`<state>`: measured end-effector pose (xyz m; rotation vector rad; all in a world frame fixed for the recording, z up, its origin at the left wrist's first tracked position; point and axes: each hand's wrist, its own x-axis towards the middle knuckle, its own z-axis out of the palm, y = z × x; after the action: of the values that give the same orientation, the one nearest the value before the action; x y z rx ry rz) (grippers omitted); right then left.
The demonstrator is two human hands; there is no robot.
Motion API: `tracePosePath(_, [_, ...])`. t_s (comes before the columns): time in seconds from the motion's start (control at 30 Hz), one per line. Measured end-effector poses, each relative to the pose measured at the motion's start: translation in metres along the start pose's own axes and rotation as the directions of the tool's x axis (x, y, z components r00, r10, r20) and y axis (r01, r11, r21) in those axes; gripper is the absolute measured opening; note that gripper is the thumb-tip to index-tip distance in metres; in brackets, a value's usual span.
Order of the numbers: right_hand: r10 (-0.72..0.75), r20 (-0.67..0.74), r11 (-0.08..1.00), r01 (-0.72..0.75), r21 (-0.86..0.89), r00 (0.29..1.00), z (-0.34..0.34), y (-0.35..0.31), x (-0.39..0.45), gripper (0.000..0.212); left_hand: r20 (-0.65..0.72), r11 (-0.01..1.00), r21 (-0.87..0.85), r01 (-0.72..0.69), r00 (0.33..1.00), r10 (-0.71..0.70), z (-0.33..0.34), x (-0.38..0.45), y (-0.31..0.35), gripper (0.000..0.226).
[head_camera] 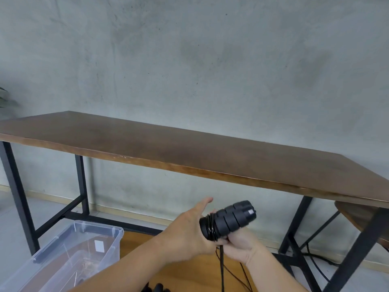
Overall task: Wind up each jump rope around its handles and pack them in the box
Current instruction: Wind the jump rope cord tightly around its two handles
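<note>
A person winds a jump rope: the right hand (242, 247) grips the paired black handles (228, 221) from below, near centre; the left hand (189, 230), fingers straight, passes by the coils (211, 228) at the handles' left end, whether it pinches cord cannot be told; loose rope (222, 268) hangs below; winding appears under way, and next calls for more turns before packing into the clear box (69, 256), near left.

A plain room with a bare concrete wall (210, 60), a long wooden table (189, 150) and a wooden stool (357, 216).
</note>
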<state>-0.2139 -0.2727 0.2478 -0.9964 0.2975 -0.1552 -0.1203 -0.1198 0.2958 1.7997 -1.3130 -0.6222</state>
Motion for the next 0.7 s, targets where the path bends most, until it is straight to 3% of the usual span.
tracePosePath(0.1, [-0.025, -0.065, 0.999, 0.022, -0.042, 0.998, 0.009, 0.017, 0.005, 0.006, -0.070, 0.999, 0.023, 0.038, 0.997, -0.036, -0.001, 0.010, -0.014, 0.106])
tracePosePath(0.17, [-0.071, -0.153, 0.996, 0.062, -0.062, 0.986, 0.015, 0.023, 0.004, 0.019, -0.072, 0.997, 0.053, 0.050, 0.996, -0.046, -0.002, 0.015, -0.023, 0.094])
tracePosePath(0.3, [-0.146, -0.261, 0.966, 0.080, -0.247, 0.954, 0.025, 0.029, 0.000, 0.027, -0.099, 0.989, 0.140, 0.041, 0.995, -0.027, 0.000, 0.024, -0.034, 0.050])
tracePosePath(0.47, [-0.108, -0.300, 0.891, -0.042, -0.453, 0.948, 0.032, 0.032, -0.008, 0.029, -0.146, 0.940, 0.318, 0.122, 0.986, -0.078, -0.001, 0.035, -0.040, 0.046])
tracePosePath(0.53, [-0.098, -0.327, 0.785, -0.129, -0.606, 0.940, 0.035, 0.034, -0.010, 0.032, -0.149, 0.896, 0.421, 0.140, 0.985, -0.084, 0.000, 0.037, -0.043, 0.042])
tracePosePath(0.7, [-0.158, -0.294, 0.313, -0.235, -0.920, 0.942, 0.045, 0.022, -0.017, 0.031, -0.129, 0.763, 0.627, 0.160, 0.987, -0.100, 0.005, 0.041, -0.044, 0.040])
